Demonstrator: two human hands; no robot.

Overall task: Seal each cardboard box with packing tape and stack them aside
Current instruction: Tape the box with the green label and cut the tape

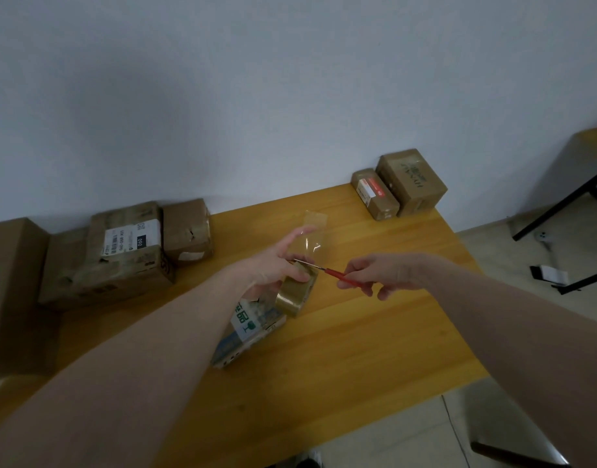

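Note:
My left hand (273, 265) grips a roll of clear packing tape (295, 292) above the wooden table (374, 332). A strip of tape (312, 236) stands up from the roll, stuck to my raised forefinger. My right hand (381, 273) pinches a red-handled blade (327, 272), whose metal tip touches the strip just above the roll. Under my left wrist lies a small printed box (246, 332) with green and blue markings, partly hidden by my forearm.
Several brown cardboard boxes (121, 255) sit along the wall at the left, one with a white label. Two smaller boxes (401, 184) stand at the table's far right corner. Black table legs (567, 197) and floor lie to the right.

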